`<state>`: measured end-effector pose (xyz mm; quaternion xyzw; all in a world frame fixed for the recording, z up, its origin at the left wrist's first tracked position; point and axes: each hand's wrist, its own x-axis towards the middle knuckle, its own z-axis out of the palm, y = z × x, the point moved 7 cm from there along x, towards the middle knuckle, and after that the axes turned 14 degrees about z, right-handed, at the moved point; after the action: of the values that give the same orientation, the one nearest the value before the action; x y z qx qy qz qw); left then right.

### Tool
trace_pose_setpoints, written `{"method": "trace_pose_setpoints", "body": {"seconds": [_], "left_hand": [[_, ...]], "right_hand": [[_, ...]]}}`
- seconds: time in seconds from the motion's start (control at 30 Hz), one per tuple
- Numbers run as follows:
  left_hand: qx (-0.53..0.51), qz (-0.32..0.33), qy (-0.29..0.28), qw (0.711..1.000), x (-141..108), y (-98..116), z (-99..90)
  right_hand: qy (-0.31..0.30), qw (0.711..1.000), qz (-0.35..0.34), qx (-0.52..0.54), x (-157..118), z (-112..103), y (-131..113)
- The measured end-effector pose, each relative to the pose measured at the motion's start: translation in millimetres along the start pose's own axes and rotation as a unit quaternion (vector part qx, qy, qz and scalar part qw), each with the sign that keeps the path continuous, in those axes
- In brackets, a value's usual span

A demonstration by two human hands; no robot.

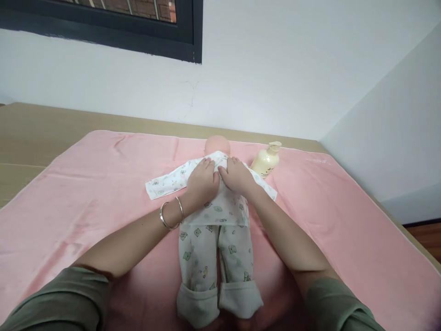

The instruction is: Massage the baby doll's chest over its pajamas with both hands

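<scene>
A bald baby doll lies on its length, head away from me; no face shows. It wears a white long-sleeved top with a small print and white printed trousers with rolled cuffs. My left hand rests on the upper part of the top, fingers laid over the cloth near the neck. Beside it, my right hand presses on the same area, its thumb apart from the fingers. The thumbs almost meet at the middle. The fingertips are partly hard to make out. One sleeve spreads out to each side.
A pale yellow pump bottle stands just right of the doll's shoulder, behind the right sleeve. Under everything is a pink cloth on a wooden surface. A white wall and a dark window frame rise behind.
</scene>
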<state>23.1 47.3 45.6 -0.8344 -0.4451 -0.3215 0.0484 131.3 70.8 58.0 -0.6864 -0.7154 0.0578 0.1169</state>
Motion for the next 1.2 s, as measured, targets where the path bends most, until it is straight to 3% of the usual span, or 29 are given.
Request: {"method": "trace_pose_setpoints", "body": {"seconds": [0.1,0.17,0.27,0.43,0.5,0.7,1.0,1.2], "left_hand": [[-0.008,-0.099,-0.023,0.995,4.7,-28.1,10.0],[-0.001,-0.121,-0.039,0.992,5.7,-35.5,14.1],[0.013,-0.076,-0.048,0.996,3.2,-22.7,13.5],[0.033,-0.003,-0.038,0.999,-4.7,7.7,2.8],[0.024,-0.005,-0.043,0.999,-1.9,5.5,1.4],[0.013,-0.101,-0.047,0.994,8.6,-28.4,5.3],[0.045,0.015,-0.023,0.999,-6.3,13.5,-0.2],[0.002,-0.055,-0.094,0.994,11.5,-18.0,0.1]], "right_hand": [[0.072,0.994,-0.043,-0.071,-24.5,0.0,-17.7],[0.106,0.988,-0.069,-0.090,-33.9,2.4,-24.8],[0.067,0.993,-0.083,-0.041,-24.1,7.2,-21.0],[-0.036,0.997,0.057,0.043,16.9,10.0,14.1],[-0.030,0.998,0.053,0.031,17.5,9.3,13.5],[0.053,0.998,-0.032,-0.021,-13.0,3.9,-12.7],[-0.032,0.998,-0.048,0.027,21.2,3.7,10.8],[0.031,0.997,-0.056,-0.049,-9.1,5.4,-12.5]]}}
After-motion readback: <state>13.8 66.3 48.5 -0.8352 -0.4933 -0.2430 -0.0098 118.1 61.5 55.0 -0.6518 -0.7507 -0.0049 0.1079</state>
